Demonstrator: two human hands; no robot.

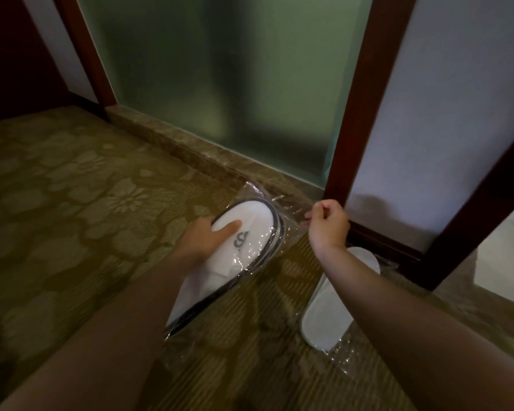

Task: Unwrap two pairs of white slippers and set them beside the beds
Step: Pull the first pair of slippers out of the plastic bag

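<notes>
Slippers (244, 232) in clear wrap (291, 209) — left hand (204, 237) grips 1 pair, right hand (328, 225) pinches wrap edge; second wrapped pair (330, 307) on carpet (72, 203).

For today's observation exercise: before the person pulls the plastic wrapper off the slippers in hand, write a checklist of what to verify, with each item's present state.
1. Left hand holds the wrapped slippers firmly: ok, thumb pressed on top.
2. Right hand grips the plastic wrapper at its far end: ok, fingers pinch it.
3. Wrapper already open: cannot tell.
4. Second pair out of the way: ok, it lies on the carpet under the right forearm, apart from the first.
5. Second pair unwrapped: not ok, plastic still around it.
6. Beds nearby: cannot tell, none in view.
</notes>
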